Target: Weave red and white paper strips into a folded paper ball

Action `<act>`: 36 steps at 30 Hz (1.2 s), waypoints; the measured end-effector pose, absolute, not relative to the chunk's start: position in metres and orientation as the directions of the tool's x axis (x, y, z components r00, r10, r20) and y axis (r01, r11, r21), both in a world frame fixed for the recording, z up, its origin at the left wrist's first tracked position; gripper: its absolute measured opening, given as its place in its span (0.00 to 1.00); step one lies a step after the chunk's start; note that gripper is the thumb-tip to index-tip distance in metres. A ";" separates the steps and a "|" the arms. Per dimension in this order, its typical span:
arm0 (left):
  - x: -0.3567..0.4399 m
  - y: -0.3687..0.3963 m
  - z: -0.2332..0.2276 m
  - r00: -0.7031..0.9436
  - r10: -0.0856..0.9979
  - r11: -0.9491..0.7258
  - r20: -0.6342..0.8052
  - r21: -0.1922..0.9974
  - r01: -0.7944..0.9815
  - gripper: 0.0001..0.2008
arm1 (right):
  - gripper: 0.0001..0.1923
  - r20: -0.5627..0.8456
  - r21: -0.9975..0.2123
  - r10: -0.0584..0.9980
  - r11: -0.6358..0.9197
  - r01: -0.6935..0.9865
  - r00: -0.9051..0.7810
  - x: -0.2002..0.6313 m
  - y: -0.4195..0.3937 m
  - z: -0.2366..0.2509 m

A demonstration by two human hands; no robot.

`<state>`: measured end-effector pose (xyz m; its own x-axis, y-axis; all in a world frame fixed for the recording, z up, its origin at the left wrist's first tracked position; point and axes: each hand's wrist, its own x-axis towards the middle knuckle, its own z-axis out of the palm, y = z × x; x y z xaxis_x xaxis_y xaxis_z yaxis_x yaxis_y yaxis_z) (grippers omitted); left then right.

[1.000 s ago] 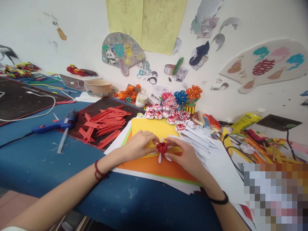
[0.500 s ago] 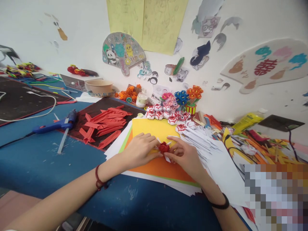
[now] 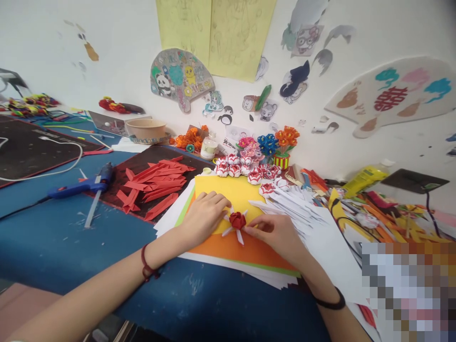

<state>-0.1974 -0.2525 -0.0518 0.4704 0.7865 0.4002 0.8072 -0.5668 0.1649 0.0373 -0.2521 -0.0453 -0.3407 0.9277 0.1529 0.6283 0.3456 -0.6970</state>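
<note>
A small paper flower (image 3: 237, 220) with a folded red centre and white strips spreading outward is between my two hands, above yellow and orange sheets. My left hand (image 3: 206, 216) is curled at its left side, fingertips at the end of a white strip; the thumb is mostly hidden. From the right, my right hand (image 3: 280, 235) pinches the edge of a white strip between thumb and index finger. Behind the flower stand several finished red-and-white paper flowers (image 3: 254, 176). White folded paper strips (image 3: 294, 206) are heaped to the right, and red folded strips (image 3: 156, 180) to the left.
A blue glue gun (image 3: 83, 185) rests at the left with its cord trailing off. Yellow paper (image 3: 228, 187) tops a stack of coloured sheets. Further back are a bowl (image 3: 146, 130), a small white bottle (image 3: 209, 147) and flower bunches (image 3: 268, 144). Paper scraps (image 3: 388, 216) clutter the right.
Both hands have drawn slightly apart, uncovering more of the flower's white strips. The flower has shifted a little to the left.
</note>
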 end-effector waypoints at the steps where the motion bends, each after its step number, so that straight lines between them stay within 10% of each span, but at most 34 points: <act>1: -0.198 -0.252 -0.052 0.459 0.786 -0.557 0.414 0.151 0.817 0.06 | 0.11 0.164 -0.683 0.925 0.357 0.638 -0.342 0.038 -0.252 -0.045; 9: -0.199 -0.253 -0.050 0.415 0.810 -0.529 0.414 0.208 0.823 0.06 | 0.10 0.174 -0.623 0.889 0.432 0.652 -0.423 0.038 -0.251 -0.048; 18: -0.199 -0.255 -0.048 0.466 0.803 -0.582 0.372 0.322 0.746 0.06 | 0.12 0.527 -0.421 0.723 0.678 0.602 -0.446 0.042 -0.246 -0.058; 25: -0.198 -0.259 -0.049 0.531 0.747 -0.633 0.401 0.183 0.752 0.12 | 0.10 0.634 -0.422 0.720 0.627 0.654 -0.281 0.043 -0.248 -0.052; 36: -0.188 -0.261 -0.062 0.334 0.856 -0.487 0.396 0.399 0.777 0.09 | 0.09 0.278 -0.493 0.874 0.486 0.722 -0.399 0.031 -0.254 -0.055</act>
